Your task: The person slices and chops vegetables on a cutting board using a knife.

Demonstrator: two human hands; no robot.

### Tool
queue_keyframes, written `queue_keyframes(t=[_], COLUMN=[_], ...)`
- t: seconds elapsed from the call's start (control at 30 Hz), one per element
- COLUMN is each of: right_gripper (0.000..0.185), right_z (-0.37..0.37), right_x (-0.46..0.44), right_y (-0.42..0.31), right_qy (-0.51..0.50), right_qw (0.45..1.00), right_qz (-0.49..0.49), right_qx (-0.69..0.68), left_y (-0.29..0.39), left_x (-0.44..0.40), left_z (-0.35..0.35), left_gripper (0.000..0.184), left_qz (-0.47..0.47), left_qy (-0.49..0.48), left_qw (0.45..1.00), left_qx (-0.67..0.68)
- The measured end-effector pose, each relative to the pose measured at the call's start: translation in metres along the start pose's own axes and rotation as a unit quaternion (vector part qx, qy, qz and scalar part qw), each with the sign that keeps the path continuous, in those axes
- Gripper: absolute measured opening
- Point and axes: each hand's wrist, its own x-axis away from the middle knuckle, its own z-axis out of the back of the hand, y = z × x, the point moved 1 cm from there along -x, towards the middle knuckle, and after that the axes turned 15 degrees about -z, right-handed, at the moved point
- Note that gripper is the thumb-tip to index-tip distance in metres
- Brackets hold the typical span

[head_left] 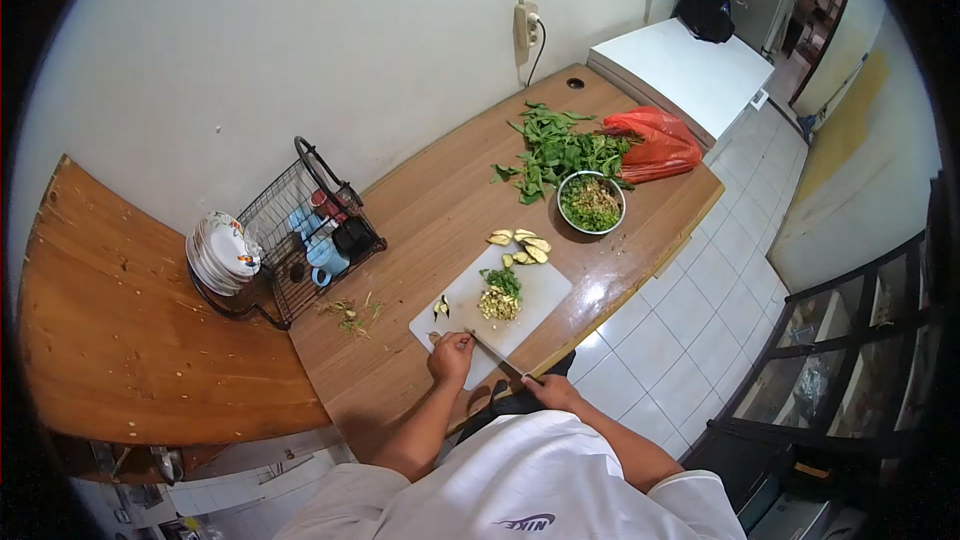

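My right hand grips the handle of a knife, whose blade slants up and left over the near edge of a white cutting board. At the blade's tip, my left hand has its fingers closed; whatever they hold is too small to name. On the board lie a pile of chopped greens and pale diced pieces. Pale yellow cut vegetable pieces sit at its far edge, and small dark-and-pale scraps at its left.
Beyond the board stand a bowl of chopped vegetables, leafy greens and a red plastic bag. To the left are a wire rack with cups, stacked plates and stem trimmings. The table's edge runs along the right.
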Motion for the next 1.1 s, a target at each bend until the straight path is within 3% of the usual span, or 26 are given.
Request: queue_keyframes(t=[0.07, 0.17, 0.27, 0.37, 0.57, 0.87, 0.97, 1.1], right_gripper=[0.072, 0.073, 0.073, 0.073, 0.078, 0.078, 0.079, 0.076], right_z=[-0.002, 0.014, 0.009, 0.003, -0.016, 0.002, -0.006, 0.003], right_x=[0.000, 0.013, 0.004, -0.008, -0.033, -0.014, -0.019, -0.004], right_y=[-0.003, -0.025, -0.028, -0.025, -0.001, -0.035, -0.019, -0.004], right_qy=[0.022, -0.031, 0.019, 0.021, -0.023, 0.007, 0.054, 0.033], right_qw=[1.000, 0.999, 0.998, 0.998, 0.999, 0.998, 0.998, 0.997], right_qz=[0.022, -0.017, -0.022, -0.024, -0.002, -0.028, 0.028, -0.037], right_qx=[-0.008, 0.015, 0.053, 0.048, -0.025, 0.049, 0.001, 0.059], left_y=[-0.001, -0.002, 0.002, -0.002, 0.005, 0.006, 0.012, 0.012], left_x=[0.000, -0.001, -0.002, 0.000, -0.002, -0.011, -0.010, -0.005], left_z=[-0.001, -0.001, 0.003, 0.001, 0.005, 0.008, 0.010, 0.009], left_gripper=[0.012, 0.013, 0.017, 0.018, 0.015, 0.016, 0.017, 0.017], left_qz=[0.006, 0.015, 0.004, -0.081, -0.015, -0.065, -0.006, 0.022], left_qy=[-0.007, -0.013, -0.015, 0.002, -0.024, -0.031, -0.030, -0.024], left_qw=[1.000, 1.000, 1.000, 0.996, 1.000, 0.995, 0.999, 0.999], left_qx=[-0.001, -0.005, -0.006, -0.040, 0.006, -0.068, -0.010, -0.001])
